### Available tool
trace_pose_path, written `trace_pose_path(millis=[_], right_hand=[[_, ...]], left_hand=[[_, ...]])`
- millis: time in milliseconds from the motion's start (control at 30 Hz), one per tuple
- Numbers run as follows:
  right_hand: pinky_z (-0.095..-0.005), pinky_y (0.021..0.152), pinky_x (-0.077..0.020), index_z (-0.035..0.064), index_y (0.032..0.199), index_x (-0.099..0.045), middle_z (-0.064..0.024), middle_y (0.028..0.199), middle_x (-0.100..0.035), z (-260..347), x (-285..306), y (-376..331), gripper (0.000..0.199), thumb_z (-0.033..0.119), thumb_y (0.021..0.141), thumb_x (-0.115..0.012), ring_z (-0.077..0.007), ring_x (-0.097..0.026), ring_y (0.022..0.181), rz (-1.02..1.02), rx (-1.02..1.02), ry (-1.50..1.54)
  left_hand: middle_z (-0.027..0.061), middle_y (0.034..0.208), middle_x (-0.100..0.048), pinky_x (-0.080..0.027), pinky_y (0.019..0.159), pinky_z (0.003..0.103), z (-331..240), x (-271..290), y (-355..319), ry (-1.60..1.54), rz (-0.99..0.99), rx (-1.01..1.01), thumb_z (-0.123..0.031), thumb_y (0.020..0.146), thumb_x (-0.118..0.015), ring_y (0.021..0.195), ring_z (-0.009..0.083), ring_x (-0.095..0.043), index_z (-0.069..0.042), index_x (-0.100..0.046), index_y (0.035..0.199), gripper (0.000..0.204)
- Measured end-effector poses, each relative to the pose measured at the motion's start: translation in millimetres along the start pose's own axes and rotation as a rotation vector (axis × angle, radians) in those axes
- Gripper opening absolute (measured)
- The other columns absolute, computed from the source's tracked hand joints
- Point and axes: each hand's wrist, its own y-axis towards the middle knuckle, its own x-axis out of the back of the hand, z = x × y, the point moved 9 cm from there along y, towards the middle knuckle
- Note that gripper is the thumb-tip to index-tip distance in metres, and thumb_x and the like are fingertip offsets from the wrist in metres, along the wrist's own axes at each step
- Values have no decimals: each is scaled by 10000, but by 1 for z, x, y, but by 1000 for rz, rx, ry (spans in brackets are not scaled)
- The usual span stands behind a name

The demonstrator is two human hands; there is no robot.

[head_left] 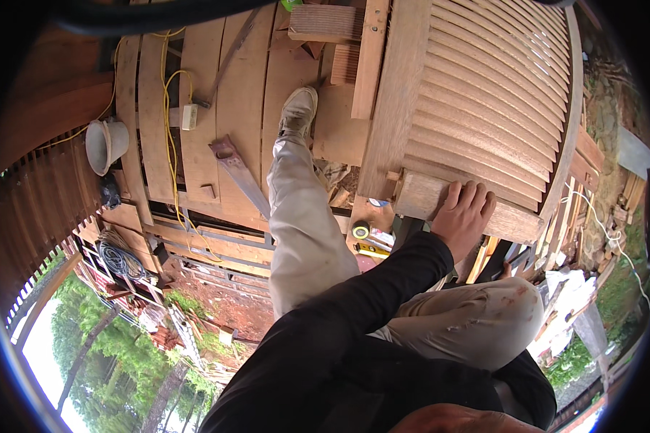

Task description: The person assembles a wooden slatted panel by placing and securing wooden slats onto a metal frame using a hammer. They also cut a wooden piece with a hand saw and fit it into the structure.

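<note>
Head view, looking down from a raised timber platform. The plank deck [231, 94] fills the far left and centre, its boards running away from me, with open gaps at its near edge through which red soil and trees show far below. At the right stands the louvred wooden panel [484, 94], its slats curving across the frame and its thick bottom rail [426, 198] lying nearest to me.

One of my hands [464, 215], coming in on a black sleeve, lies flat on that rail, fingers spread and curled over its far edge; it presses and steadies the rail and does not close round it. I take this to be my left hand, though the fisheye bend makes that uncertain. My other hand is not in view.

My leg [300, 216] in pale trousers stretches out to the deck, the shoe [297, 112] planted on a board. A handsaw [238, 173] lies to its left, a yellow cable [170, 137] runs past a white junction box [188, 116], and a yellow tape measure [360, 232] sits near the rail.

Risk, as I judge it: the panel is heavy and held by palm pressure only, so it could slide or tip off the edge; the cable and saw invite a trip beside the open gaps.

Containers: a white bucket [105, 144] at the far left lies on its side, and nothing shows inside its mouth.
</note>
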Motion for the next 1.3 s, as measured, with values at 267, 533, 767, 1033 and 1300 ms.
trace_pose_path(millis=[267, 533, 767, 1033, 1300], right_hand=[[-330, 685, -481, -4, 1031, -681, -61, 846, -653, 1, 6, 6, 366, 295, 834, -757, -150, -582, 744, 31, -25, -28], [-331, 693, -484, -1, 1036, -686, -64, 853, -658, -3, 5, 9, 375, 307, 835, -757, -154, -588, 752, 80, -33, -42], [-332, 701, -486, 1, 1041, -690, -66, 859, -663, -36, -13, 18, 384, 318, 835, -756, -157, -593, 758, 153, -31, 28], [-343, 766, -534, -33, 1094, -663, -113, 913, -715, -24, -37, 9, 466, 314, 794, -744, -200, -675, 809, -81, 180, 162], [-445, 929, -463, 81, 1042, -686, -190, 896, -727, 17, -19, -54, 512, 479, 721, -713, -376, -692, 912, -148, -1, -24]], left_hand=[[90, 1110, -564, -347, 1013, 436, 0, 9, -4, -7, -69, 3, -227, 887, -549, 1113, 241, -502, -60, -578, 1214, 369], [108, 1168, -588, -327, 1075, 470, 3, -4, -3, -73, -30, -30, -240, 929, -505, 1161, 262, -513, -35, -571, 1266, 400], [67, 1240, -590, -338, 1047, 483, -6, -12, -3, -31, -8, -122, -234, 830, -653, 1197, 245, -515, -66, -594, 1282, 486], [151, 1311, -556, -352, 1051, 514, -39, -19, 14, 194, 146, -172, -315, 626, -901, 1246, 329, -501, -82, -479, 1386, 900], [205, 1172, -611, -457, 950, 504, -29, -34, 18, 243, 235, -205, -281, 618, -905, 1108, 415, -571, -33, -526, 1309, 826]])
